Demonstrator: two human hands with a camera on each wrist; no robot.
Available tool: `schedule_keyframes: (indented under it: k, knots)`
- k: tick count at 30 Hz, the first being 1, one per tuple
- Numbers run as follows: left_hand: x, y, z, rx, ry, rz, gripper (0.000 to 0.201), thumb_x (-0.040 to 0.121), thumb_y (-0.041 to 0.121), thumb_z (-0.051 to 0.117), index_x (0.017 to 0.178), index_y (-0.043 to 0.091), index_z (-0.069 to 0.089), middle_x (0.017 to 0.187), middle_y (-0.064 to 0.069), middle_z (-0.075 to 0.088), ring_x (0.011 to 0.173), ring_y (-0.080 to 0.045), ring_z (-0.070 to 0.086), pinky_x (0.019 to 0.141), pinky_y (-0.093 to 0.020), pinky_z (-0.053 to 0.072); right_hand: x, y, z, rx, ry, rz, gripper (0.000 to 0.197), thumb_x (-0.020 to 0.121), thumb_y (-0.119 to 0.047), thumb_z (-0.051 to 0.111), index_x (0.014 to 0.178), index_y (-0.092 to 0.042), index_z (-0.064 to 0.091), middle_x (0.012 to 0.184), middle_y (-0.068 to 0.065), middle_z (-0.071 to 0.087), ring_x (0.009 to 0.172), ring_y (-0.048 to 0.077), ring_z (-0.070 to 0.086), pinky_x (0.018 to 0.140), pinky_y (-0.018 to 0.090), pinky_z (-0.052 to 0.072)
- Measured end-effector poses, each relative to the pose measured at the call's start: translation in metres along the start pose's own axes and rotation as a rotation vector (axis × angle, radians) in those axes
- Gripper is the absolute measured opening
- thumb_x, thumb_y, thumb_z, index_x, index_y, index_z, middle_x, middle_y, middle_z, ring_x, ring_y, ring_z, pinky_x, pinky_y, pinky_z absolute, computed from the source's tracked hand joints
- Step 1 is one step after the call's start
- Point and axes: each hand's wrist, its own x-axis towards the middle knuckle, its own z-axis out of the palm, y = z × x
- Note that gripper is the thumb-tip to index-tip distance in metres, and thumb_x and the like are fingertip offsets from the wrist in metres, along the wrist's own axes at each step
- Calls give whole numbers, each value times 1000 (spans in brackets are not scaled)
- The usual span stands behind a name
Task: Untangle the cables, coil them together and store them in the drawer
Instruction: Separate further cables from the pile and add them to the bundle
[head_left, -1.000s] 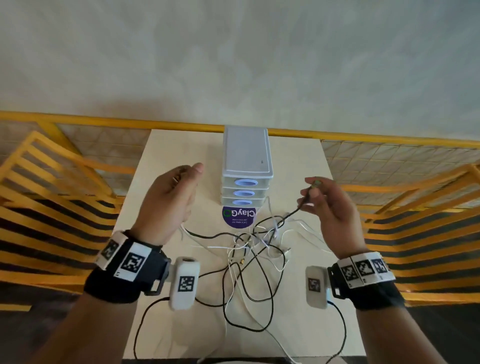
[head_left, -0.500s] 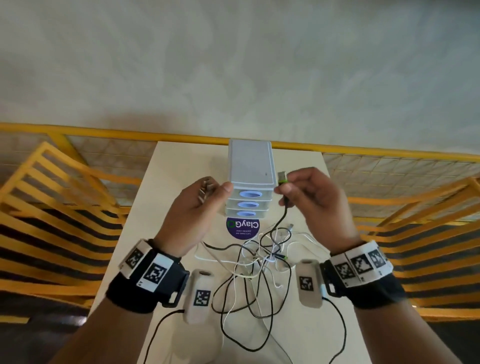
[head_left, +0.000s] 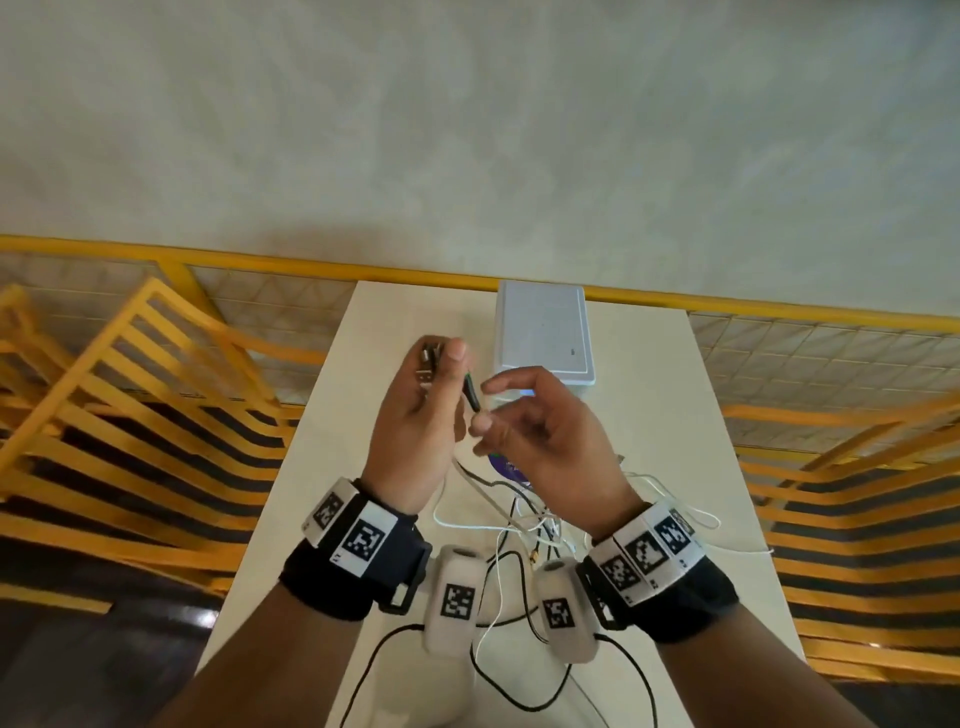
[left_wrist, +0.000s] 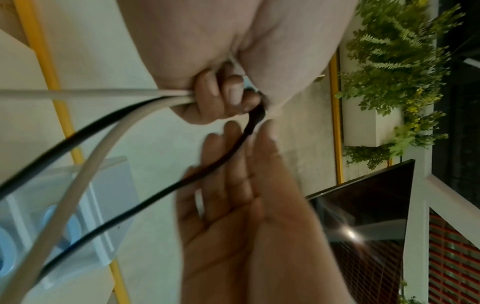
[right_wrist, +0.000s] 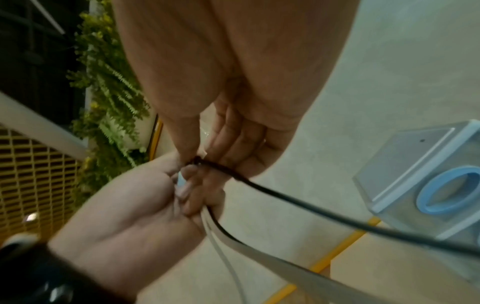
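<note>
My left hand (head_left: 423, 410) is raised over the table and grips a bundle of cable ends, whose metal plugs (head_left: 430, 358) stick up by the thumb. In the left wrist view its curled fingers (left_wrist: 221, 96) clasp white cables (left_wrist: 78, 92) and a black one. My right hand (head_left: 540, 436) meets it and pinches the black cable (left_wrist: 155, 198) near its plug (head_left: 471, 397) between thumb and fingers (right_wrist: 221, 148). The rest of the cables (head_left: 524, 519) hang down to a tangle on the table. The grey drawer unit (head_left: 543, 332) stands behind the hands, drawers closed.
The cream table (head_left: 675, 415) is narrow, with yellow slatted railings (head_left: 130, 415) on both sides and a yellow rail and wall behind. A purple round label (head_left: 506, 465) lies in front of the drawers. Black wrist-camera leads (head_left: 519, 696) trail near the front edge.
The right hand carried the black cable's plug leftward to the left hand. Both hands rose and closed together in front of the drawer unit, lifting the cables off the tangle.
</note>
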Motion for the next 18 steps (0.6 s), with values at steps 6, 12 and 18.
schedule_keyframes:
  k: [6,12,18]
  knots:
    - [11,-4,-2,-95,128,-113,42,94,68,49,83,28,60,74,1,63,60,-15,52,62,-35,43,-4,15,15,-136,-115,25,18,105,-21,54,90,-16,63,74,-5,66,69,11,63,73,30,55]
    - [13,5,2,-406,182,-214,38,105,46,47,80,18,51,53,4,37,43,-10,37,45,-24,33,-4,22,19,-207,-187,-29,26,107,-33,48,84,-23,56,63,-11,47,59,8,44,61,27,41]
    - [37,33,-31,-414,264,-194,37,101,50,51,76,23,52,53,9,36,43,-6,29,39,-20,24,-19,57,13,-221,-207,-33,33,107,-40,42,83,-20,52,70,-4,41,64,14,39,62,31,36]
